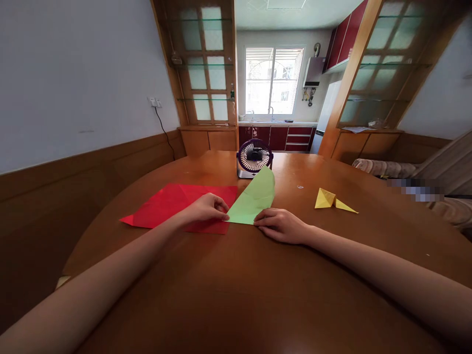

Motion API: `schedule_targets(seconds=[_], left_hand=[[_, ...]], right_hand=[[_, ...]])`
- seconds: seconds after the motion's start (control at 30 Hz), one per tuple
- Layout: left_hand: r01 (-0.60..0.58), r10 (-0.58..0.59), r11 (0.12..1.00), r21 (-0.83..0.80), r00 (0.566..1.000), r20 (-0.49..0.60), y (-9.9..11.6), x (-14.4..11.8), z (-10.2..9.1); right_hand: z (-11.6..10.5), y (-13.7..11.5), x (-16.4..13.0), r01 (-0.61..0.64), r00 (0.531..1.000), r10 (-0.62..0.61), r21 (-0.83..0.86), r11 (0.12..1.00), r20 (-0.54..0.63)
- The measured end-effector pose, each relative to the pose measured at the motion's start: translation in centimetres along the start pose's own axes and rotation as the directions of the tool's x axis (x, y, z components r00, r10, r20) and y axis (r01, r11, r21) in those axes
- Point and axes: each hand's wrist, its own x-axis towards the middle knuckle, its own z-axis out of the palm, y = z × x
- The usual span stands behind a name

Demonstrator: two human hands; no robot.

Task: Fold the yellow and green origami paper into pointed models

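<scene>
A sheet of light green paper (254,196) stands partly raised off the table, its top corner curling up in front of the fan. My left hand (208,206) is closed, pinching the paper's lower left corner between thumb and fingers. At the lower right edge of the same sheet, my right hand (280,224) is closed with its bent fingers pressed on the paper. Red paper (165,201) lies flat under and beside my left hand, partly covered by it. Farther right rests a folded yellow paper piece (326,198) with pointed ends, apart from both hands.
A small dark purple fan (254,156) stands on the round wooden table (236,295) behind the green paper. A small pale ring-shaped thing (300,187) lies right of the fan. A rolled striped cushion (383,168) is beyond the table's right edge. The wall stands close on the left.
</scene>
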Motion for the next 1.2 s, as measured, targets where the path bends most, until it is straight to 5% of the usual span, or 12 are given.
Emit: schedule_targets(seconds=[0.57,0.73,0.83,0.93,1.2], left_hand=[[-0.034,0.030,0.996,0.088,0.998,0.055,0.3,-0.4,-0.4],[-0.107,0.112,0.977,0.187,0.994,-0.015,1.3,-0.9,-0.4],[-0.323,0.352,0.905,0.278,0.934,-0.063,2.2,-1.2,0.7],[-0.495,0.517,0.795,0.350,0.855,0.035,2.7,-1.5,2.3],[-0.567,0.574,0.571,0.594,0.793,0.205,2.0,-1.5,4.5]], right_hand=[[-0.4,-0.4,0.3,-0.057,0.998,0.056,-0.096,0.994,-0.012],[-0.5,-0.3,0.3,-0.078,0.997,0.078,-0.088,0.993,-0.003],[-0.7,-0.2,0.3,-0.082,0.997,0.082,-0.059,0.995,0.012],[-0.8,-0.1,0.3,-0.091,0.996,0.091,-0.041,0.995,0.012],[-0.8,-0.1,0.0,-0.055,0.998,0.056,-0.079,0.995,0.002]])
